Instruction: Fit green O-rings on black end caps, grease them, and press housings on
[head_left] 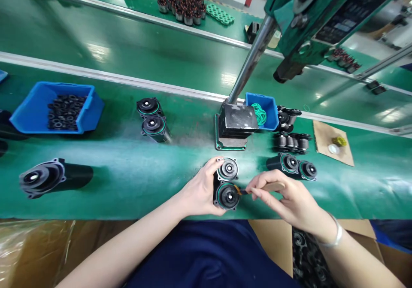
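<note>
Two black cylindrical motor housings stand side by side in front of me, a far one (228, 168) and a near one (228, 195) with a green ring around its rim. My left hand (201, 189) is wrapped round both from the left, thumb and fingers spanning the pair. In my right hand (283, 191) is a small brush (273, 187) with a wooden handle, pinched between thumb and fingers. Its yellowish bristles touch the right rim of the near housing. Right of this hand's fingers, another pair of housings (291, 162) stands on the green bench.
A press (238, 120) with a steel column rises just beyond my hands, its head overhanging at right. Blue bins hold black rings (67, 112) and green rings (260, 115). More housings (153, 125) stand left. Cardboard (334, 144) carries a yellow cap. Boxes sit below the bench edge.
</note>
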`<state>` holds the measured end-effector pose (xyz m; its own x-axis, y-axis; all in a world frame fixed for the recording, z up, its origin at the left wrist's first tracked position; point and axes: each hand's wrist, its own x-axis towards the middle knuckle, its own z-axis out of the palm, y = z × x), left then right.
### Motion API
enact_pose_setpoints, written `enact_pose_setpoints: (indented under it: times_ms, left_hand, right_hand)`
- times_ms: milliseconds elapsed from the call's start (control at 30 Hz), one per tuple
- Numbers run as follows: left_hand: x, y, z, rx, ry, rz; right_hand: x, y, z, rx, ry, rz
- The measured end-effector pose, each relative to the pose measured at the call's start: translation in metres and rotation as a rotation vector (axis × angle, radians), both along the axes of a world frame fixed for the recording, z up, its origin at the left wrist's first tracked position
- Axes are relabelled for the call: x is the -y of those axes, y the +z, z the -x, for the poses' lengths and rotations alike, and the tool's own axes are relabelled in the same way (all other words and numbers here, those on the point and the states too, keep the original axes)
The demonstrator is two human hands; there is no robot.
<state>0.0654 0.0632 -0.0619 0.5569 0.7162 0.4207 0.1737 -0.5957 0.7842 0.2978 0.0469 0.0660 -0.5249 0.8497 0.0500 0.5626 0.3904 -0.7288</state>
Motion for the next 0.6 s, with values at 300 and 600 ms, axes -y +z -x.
enact_pose_setpoints:
  times_ms: [300,600]
  left_hand:
    - [0.000,-0.003,0.000,-0.021,0.014,0.001]
    - [0.000,-0.004,-0.002,0.037,0.018,-0.065]
  right_hand:
    - [0.052,-0.031,0.034,-0.318,-0.090,-0.138]
    - [0.034,-0.024,0.046,-0.008,0.181,-0.636]
